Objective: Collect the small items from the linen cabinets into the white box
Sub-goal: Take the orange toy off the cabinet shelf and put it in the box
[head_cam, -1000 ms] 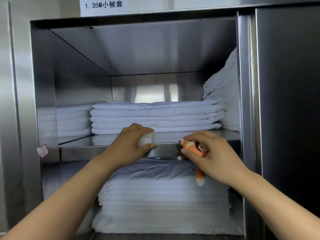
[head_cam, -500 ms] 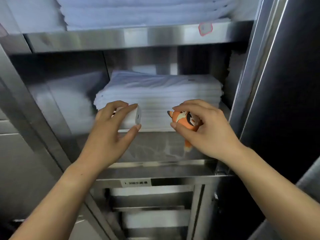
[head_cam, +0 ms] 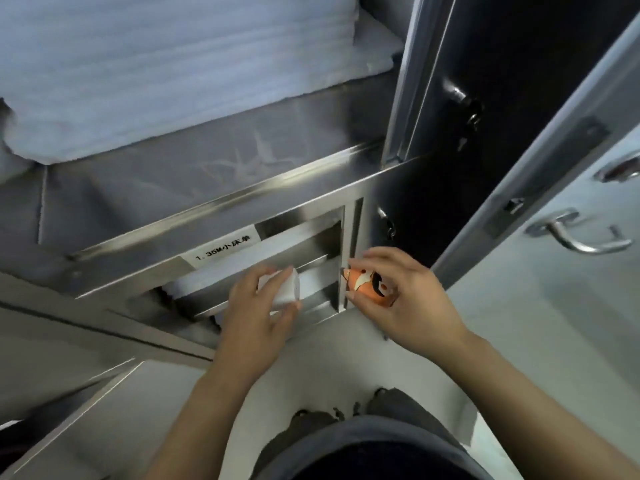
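Observation:
My left hand [head_cam: 258,313] is closed around a small white block-shaped item [head_cam: 285,289], held in front of the lower cabinet opening. My right hand [head_cam: 405,299] pinches a small orange fox toy [head_cam: 365,285] between thumb and fingers, just right of the cabinet's centre post. The two hands are side by side and apart, both out in front of the steel cabinet. The white box is not in view.
A stack of folded white linen [head_cam: 180,64] fills the shelf above. A steel shelf edge [head_cam: 221,209] carries a white label [head_cam: 221,249]. An open cabinet door [head_cam: 519,174] with handles [head_cam: 575,233] stands at the right. Pale floor [head_cam: 329,368] lies below, and my dark trousers [head_cam: 363,445].
My view has swung steeply downward from the upper shelves to the lower cabinet and floor. Both hands have come down and back from the shelf, still holding the white item and the fox toy.

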A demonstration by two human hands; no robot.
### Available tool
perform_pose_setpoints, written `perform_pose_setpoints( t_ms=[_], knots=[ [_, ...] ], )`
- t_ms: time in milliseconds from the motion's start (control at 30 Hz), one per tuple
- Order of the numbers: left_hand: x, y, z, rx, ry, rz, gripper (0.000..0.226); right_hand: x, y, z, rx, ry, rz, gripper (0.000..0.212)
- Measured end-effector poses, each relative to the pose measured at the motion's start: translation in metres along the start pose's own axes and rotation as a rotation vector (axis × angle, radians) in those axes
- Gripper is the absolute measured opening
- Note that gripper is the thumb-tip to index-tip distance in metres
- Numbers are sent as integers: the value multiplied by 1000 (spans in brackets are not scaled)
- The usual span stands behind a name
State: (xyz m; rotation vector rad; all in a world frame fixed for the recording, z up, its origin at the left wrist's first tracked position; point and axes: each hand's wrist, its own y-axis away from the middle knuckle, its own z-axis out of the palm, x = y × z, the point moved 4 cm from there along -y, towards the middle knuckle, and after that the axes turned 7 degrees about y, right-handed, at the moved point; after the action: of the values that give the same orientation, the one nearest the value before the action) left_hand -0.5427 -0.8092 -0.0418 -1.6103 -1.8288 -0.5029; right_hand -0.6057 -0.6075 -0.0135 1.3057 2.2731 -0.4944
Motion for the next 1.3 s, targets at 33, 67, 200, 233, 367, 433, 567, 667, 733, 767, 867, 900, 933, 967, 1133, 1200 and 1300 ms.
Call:
perform_pose_setpoints(
  t_ms=[33,67,200,233,367,433,567,667,733,767,867,900,933,967,1133,1200,1300],
  knots=[
    [-2,2,5,-43,11,29,47,1,9,5,-2,26,33,45],
    [-4,3,9,-86,17,56,46,2,18,10,1,47,71,45],
    [-8,0,27,-274,50,158,44,3,57,20,69,61,279,44],
    [-5,-2,32,-318,54,190,46,4,68,22,87,58,328,43],
    [18,-4,67,-508,58,349,44,12,116,23,201,11,557,40],
    [37,0,85,-568,52,444,44,16,145,18,277,2,678,38],
    [82,22,118,-711,80,545,46,25,212,5,426,-9,865,35],
    [115,43,144,-797,93,613,45,32,260,-3,517,-32,968,34],
    [139,60,163,-837,106,654,45,40,290,-11,552,-29,1025,34],
    [153,70,173,-858,109,670,44,46,306,-16,560,-21,1053,33],
    [196,105,210,-893,122,725,45,69,355,-34,579,-8,1121,34],
    [211,118,223,-908,127,730,45,77,372,-41,585,-1,1139,34],
    [226,131,235,-922,132,730,45,85,390,-48,593,11,1153,34],
    [239,144,247,-935,138,731,45,92,408,-56,602,22,1165,34],
    [291,193,306,-982,94,752,45,133,486,-82,626,29,1199,32],
    [310,200,322,-981,69,750,45,152,504,-88,631,16,1196,32],
    [333,197,341,-991,38,762,45,180,516,-98,645,-22,1196,32]
  ],
)
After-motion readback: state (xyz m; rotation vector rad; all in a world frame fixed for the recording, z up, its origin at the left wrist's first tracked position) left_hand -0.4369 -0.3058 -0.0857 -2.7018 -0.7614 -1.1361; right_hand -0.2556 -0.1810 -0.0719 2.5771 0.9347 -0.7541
